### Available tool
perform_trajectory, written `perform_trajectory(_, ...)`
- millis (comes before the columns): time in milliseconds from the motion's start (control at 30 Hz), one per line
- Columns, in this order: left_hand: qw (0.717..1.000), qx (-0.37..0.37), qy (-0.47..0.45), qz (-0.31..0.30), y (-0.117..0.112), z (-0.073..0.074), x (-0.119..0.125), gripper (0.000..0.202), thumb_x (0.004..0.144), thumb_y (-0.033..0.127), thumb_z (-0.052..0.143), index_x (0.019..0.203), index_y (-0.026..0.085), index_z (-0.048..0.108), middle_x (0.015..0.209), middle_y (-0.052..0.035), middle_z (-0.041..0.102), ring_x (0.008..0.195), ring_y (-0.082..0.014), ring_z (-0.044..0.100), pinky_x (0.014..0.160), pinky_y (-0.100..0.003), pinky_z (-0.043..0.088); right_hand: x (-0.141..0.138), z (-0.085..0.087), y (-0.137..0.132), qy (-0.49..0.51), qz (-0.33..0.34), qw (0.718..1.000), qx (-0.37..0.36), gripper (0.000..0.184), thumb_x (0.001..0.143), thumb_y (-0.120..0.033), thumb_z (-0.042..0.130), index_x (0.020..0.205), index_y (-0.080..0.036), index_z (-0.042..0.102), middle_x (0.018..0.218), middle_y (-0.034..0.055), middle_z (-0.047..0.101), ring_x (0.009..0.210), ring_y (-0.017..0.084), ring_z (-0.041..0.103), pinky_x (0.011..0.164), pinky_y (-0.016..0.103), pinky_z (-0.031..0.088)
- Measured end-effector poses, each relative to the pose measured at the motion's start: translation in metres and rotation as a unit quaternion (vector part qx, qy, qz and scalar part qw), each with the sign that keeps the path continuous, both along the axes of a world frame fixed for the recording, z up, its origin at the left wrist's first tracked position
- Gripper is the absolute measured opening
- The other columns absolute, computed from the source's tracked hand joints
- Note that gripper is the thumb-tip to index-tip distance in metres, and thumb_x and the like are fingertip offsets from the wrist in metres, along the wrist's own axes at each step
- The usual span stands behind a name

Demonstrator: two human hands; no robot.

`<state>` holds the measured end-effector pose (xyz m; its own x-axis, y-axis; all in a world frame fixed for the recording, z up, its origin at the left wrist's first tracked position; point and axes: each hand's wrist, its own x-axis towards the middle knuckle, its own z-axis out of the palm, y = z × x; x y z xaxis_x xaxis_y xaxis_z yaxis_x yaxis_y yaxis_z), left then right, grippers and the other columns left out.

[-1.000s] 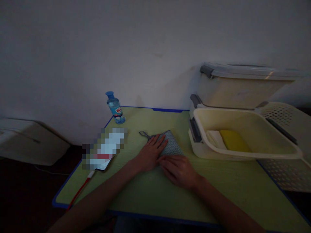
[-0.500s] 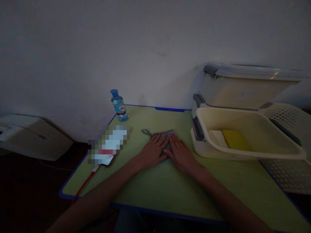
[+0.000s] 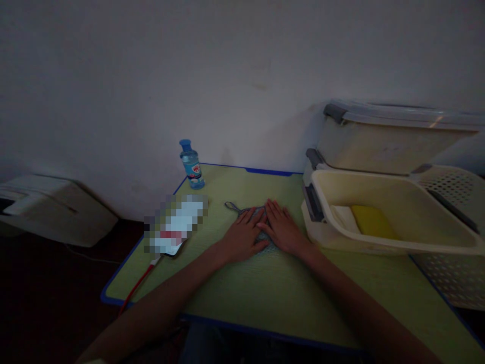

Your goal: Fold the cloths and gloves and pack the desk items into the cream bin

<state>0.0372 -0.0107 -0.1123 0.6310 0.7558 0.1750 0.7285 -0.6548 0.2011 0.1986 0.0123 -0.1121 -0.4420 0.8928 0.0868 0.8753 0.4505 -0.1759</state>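
A small grey cloth [image 3: 260, 234] with a hanging loop [image 3: 231, 206] lies on the green table [image 3: 265, 293]. My left hand [image 3: 242, 235] and my right hand [image 3: 282, 227] both rest flat on it, side by side, fingers stretched toward the wall. Most of the cloth is hidden beneath the two palms.
A cream plastic tub [image 3: 382, 247] holding a yellow folded cloth [image 3: 373, 221] and a white one [image 3: 343, 215] stands at the right, with a lidded box [image 3: 394, 141] behind and a perforated basket [image 3: 450, 273] beside. A blue bottle [image 3: 192, 167] and a blurred phone [image 3: 175, 225] with red cable [image 3: 136, 288] sit left.
My right hand slid up from the cloth's near edge onto the cloth beside my left hand. The cloth now looks smaller, covered by both hands.
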Motion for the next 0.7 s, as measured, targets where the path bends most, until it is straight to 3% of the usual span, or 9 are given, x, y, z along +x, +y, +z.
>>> perform_trajectory(300, 1.0, 0.022, 0.0, 0.001, 0.0, -0.004, 0.0, 0.069, 0.087, 0.053, 0.029, 0.135, 0.003, 0.028, 0.142, -0.0171, 0.028, 0.133, -0.0293, 0.018, 0.107, -0.042, 0.017, 0.013, -0.002, -0.019, 0.015, 0.051, 0.998, 0.037, 0.067, 0.087, -0.05, 0.029, 0.134, -0.002, 0.033, 0.142, 0.02, 0.027, 0.133, 0.028, 0.019, 0.107, 0.045, 0.023)
perform_trajectory(500, 1.0, 0.01, 0.004, 0.002, -0.001, -0.003, -0.001, 0.069, 0.087, 0.052, 0.031, 0.134, 0.001, 0.029, 0.142, -0.019, 0.026, 0.134, -0.0293, 0.016, 0.108, -0.041, 0.016, 0.013, -0.005, -0.025, 0.125, -0.016, 0.991, 0.044, 0.057, 0.081, -0.042, 0.047, 0.129, -0.011, 0.04, 0.142, 0.019, 0.027, 0.126, 0.031, 0.034, 0.099, 0.047, 0.035)
perform_trajectory(700, 1.0, 0.004, -0.005, 0.001, 0.0, -0.002, -0.001, 0.068, 0.087, 0.051, 0.035, 0.134, 0.002, 0.029, 0.143, -0.019, 0.025, 0.134, -0.0286, 0.017, 0.107, -0.042, 0.017, 0.014, -0.003, -0.019, 0.239, -0.064, 0.968, 0.039, 0.048, 0.074, -0.029, 0.054, 0.12, -0.015, 0.046, 0.126, 0.0163, 0.045, 0.118, 0.027, 0.044, 0.099, 0.045, 0.036)
